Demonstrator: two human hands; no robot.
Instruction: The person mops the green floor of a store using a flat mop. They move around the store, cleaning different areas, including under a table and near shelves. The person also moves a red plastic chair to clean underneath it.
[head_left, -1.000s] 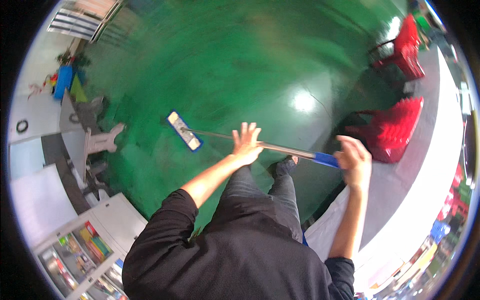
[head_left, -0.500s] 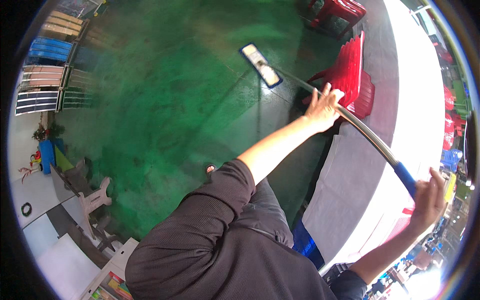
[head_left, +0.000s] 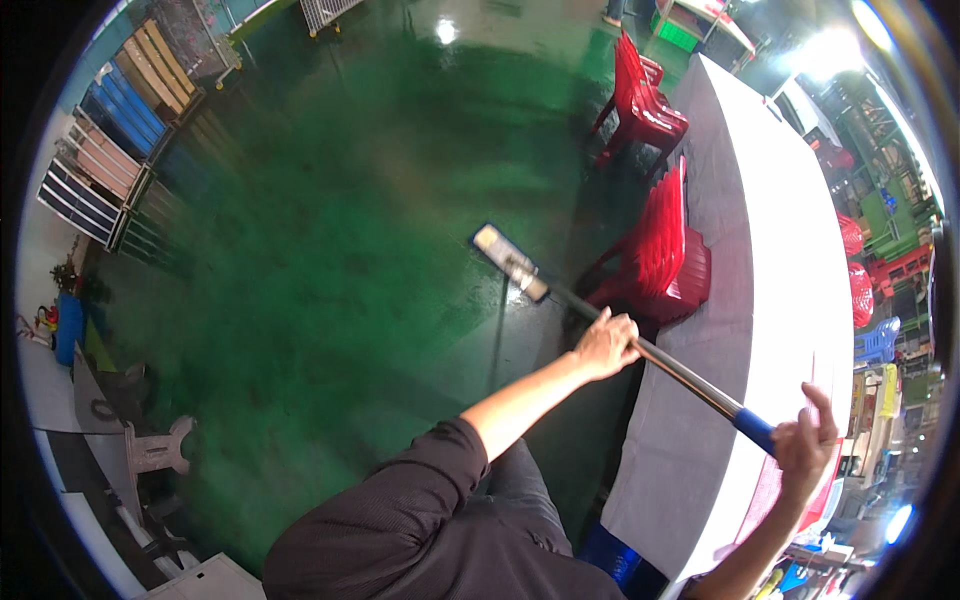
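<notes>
A flat mop (head_left: 690, 378) slants across the view, its metal pole running from lower right to upper left. The pole's middle is held by my left hand (head_left: 606, 345), its fingers wrapped round the metal. Up at the blue handle grip (head_left: 753, 428), my right hand (head_left: 803, 437) closes on the end with one finger raised. The pale rectangular mop head (head_left: 512, 264), edged in dark blue, lies on the glossy green floor (head_left: 330, 300) beyond my left hand.
Stacked red plastic chairs (head_left: 660, 250) stand right of the mop head, with more red chairs (head_left: 640, 105) farther off. A long white-covered table (head_left: 700, 340) runs along the right. Racks of coloured panels (head_left: 125, 110) line the left wall; a grey stand (head_left: 160, 445) sits lower left.
My view has tilted up, showing more of the far floor and chairs. Both hands keep their hold on the mop, and its head now appears lower in the picture and nearer my left hand.
</notes>
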